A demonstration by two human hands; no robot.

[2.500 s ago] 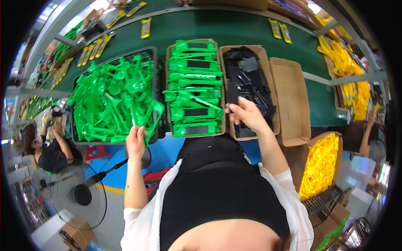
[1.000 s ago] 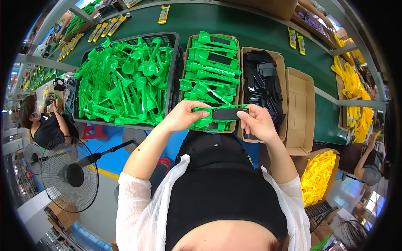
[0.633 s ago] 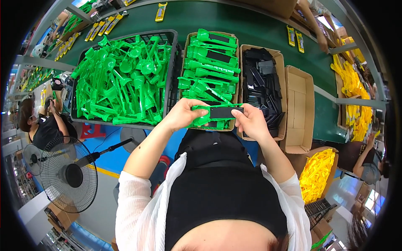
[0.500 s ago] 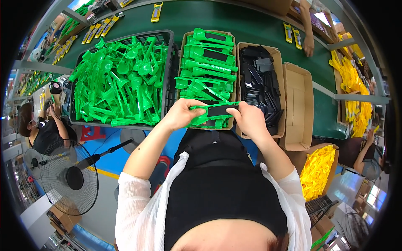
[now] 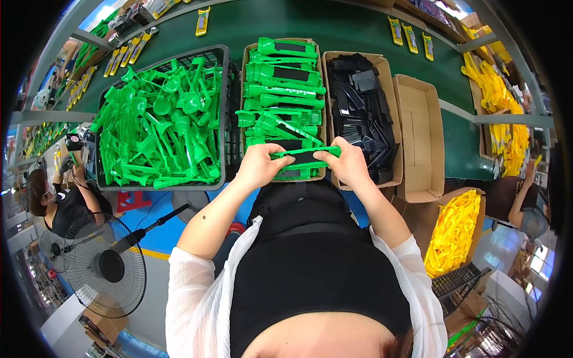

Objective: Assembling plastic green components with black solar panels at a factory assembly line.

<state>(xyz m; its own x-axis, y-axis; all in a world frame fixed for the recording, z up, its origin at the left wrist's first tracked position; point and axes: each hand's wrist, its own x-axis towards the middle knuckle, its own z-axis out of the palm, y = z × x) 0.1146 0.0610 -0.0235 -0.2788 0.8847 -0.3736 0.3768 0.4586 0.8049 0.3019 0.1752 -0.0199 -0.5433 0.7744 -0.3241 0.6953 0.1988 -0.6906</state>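
Observation:
Between both hands I hold a green plastic part (image 5: 305, 150) with a black panel set in it, over the near end of a cardboard box. My left hand (image 5: 261, 162) is closed on its left end, the thumb lying on the black panel. My right hand (image 5: 348, 161) grips its right end, thumb pressed on top. Under it, several similar green parts with black inserts (image 5: 286, 74) lie stacked crosswise. Right of them, a box of loose black plates (image 5: 364, 119) stands close to my right hand. On the left, a dark crate (image 5: 225, 113) is heaped with green scoop-shaped parts (image 5: 161, 119).
A cardboard box (image 5: 419, 137) stands right of the black plates. Yellow parts fill a box (image 5: 455, 232) lower right. Small yellow packages (image 5: 203, 21) lie on the green conveyor belt (image 5: 262, 24). A standing fan (image 5: 110, 265) is at left. Other people sit on both sides.
Both thumbs now press on the panel, and the green part sits more level. The view has shifted slightly. A co-worker's arm at the upper right has gone, and another yellow package shows there.

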